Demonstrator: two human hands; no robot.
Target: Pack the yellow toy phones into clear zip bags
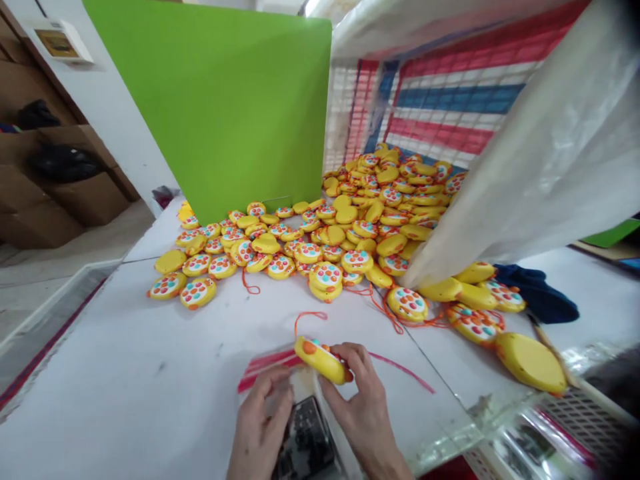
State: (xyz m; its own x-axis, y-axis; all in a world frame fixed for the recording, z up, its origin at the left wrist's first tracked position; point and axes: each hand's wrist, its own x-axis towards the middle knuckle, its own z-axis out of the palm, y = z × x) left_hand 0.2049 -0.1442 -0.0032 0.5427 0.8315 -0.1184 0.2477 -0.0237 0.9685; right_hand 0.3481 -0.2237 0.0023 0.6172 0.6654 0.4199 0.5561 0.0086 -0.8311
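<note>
My right hand [363,397] grips a yellow toy [323,360] by its right end, between thumb and fingers. The toy is tilted on its side, with an orange spot and a bit of its coloured-button face showing. A loop of orange cord [311,315] rises from its left end. Just left of it, my left hand [263,417] is curled, thumb close to the index finger; whatever lies between them is too unclear to name. Between my wrists sits a black device [307,433] in what looks like a pale case. Pink strips [265,365] lie behind my left hand.
Many similar yellow toys [325,273] are heaped across the back of the white table [125,380]. A green board [225,107] stands behind them on the left. Right of it hangs pale plastic sheeting [500,147]. A dark blue cloth [540,293] lies at the right.
</note>
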